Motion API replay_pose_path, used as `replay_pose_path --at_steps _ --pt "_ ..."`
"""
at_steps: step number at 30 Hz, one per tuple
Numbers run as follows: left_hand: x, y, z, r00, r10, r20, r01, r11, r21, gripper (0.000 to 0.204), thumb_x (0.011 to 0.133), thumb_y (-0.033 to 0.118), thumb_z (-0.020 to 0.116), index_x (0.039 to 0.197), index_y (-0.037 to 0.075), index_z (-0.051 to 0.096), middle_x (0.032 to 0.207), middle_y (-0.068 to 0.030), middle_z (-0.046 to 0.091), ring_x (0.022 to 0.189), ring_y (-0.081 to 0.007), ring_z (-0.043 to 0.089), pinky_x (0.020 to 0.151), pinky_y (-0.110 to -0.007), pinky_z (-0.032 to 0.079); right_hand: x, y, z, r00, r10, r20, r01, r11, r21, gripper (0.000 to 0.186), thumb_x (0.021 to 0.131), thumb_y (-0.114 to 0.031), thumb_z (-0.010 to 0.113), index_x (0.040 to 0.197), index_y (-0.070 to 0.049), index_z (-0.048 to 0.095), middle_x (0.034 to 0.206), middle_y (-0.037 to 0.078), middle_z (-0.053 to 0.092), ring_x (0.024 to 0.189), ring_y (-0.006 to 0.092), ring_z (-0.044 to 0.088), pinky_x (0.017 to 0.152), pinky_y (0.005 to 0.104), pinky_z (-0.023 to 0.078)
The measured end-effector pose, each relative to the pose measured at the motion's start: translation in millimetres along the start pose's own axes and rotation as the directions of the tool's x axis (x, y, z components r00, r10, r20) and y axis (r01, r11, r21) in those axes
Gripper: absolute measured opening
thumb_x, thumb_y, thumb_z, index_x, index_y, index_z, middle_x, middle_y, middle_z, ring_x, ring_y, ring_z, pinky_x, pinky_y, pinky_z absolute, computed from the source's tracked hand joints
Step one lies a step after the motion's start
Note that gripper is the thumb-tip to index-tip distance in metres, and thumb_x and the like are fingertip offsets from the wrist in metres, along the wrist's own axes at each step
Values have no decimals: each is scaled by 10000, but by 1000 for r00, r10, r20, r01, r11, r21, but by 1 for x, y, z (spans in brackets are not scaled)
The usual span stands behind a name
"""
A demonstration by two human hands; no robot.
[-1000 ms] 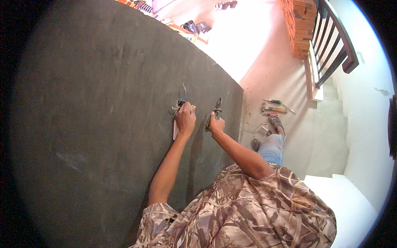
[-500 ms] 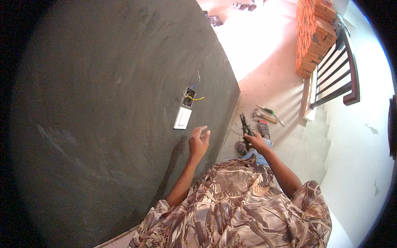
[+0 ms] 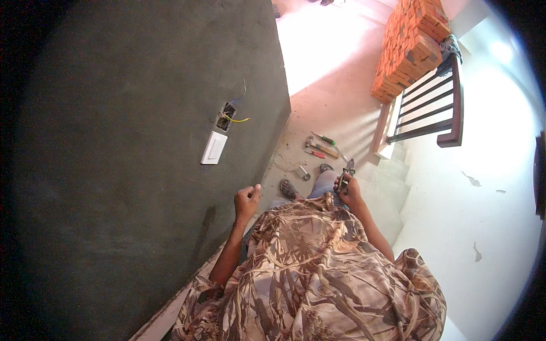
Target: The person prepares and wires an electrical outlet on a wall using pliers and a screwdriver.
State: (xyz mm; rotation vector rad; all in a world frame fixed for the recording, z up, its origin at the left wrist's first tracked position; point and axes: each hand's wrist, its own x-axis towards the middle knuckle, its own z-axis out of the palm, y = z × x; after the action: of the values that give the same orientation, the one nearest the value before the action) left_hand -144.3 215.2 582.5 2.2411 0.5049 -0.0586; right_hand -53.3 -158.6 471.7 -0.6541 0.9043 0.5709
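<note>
My right hand (image 3: 352, 191) grips a pair of pliers (image 3: 349, 168), with the dark jaws pointing up and away from me. My left hand (image 3: 245, 203) hovers beside the dark grey wall (image 3: 131, 170), its fingers curled in and nothing visible in them. A white light switch (image 3: 214, 148) is mounted on that wall, ahead and to the left of my left hand. Just above the switch, a recessed wall box (image 3: 226, 117) stands uncovered. From it stick out a yellow-green wire (image 3: 239, 120) and a thin bluish wire (image 3: 241, 98).
On the floor ahead of my feet lie a hammer (image 3: 322, 150), a green-handled screwdriver (image 3: 324, 138), a red-handled tool (image 3: 315, 154) and a small roll (image 3: 305, 173). Farther right are stacked orange bricks (image 3: 404, 57), a dark stair railing (image 3: 449, 113) and steps (image 3: 392, 184) going down.
My view has shifted, so the switch appears farther left. My left hand has drawn back from the wall and curled its fingers. The pliers have swung rightward, still in my right hand.
</note>
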Motion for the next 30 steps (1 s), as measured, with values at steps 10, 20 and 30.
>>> replay_pose_path --at_steps 10,20,30 --pt "-9 -44 98 979 -194 67 199 976 -92 362 934 273 671 1151 -10 611 1111 -186 648 1083 -336 629 851 -401 526 6 -50 -59 985 100 -139 -140 937 -320 266 992 -290 573 974 -25 584 787 81 625 681 217 623 606 357 538" --pt "-139 -44 179 887 -217 407 232 973 12 228 912 208 672 952 1 586 919 -192 604 947 -396 608 812 -485 480 7 -56 -82 996 -15 87 67 -514 -855 508 801 -473 764 873 22 677 793 251 675 803 429 671 731 492 511" --pt "-175 -15 188 527 -443 725 515 845 143 264 986 256 497 1031 15 594 925 -267 663 879 -484 632 770 -565 474 24 -59 -82 887 459 -51 228 -531 -816 454 753 -241 710 1168 -62 662 1111 221 692 1034 414 655 931 478 510"
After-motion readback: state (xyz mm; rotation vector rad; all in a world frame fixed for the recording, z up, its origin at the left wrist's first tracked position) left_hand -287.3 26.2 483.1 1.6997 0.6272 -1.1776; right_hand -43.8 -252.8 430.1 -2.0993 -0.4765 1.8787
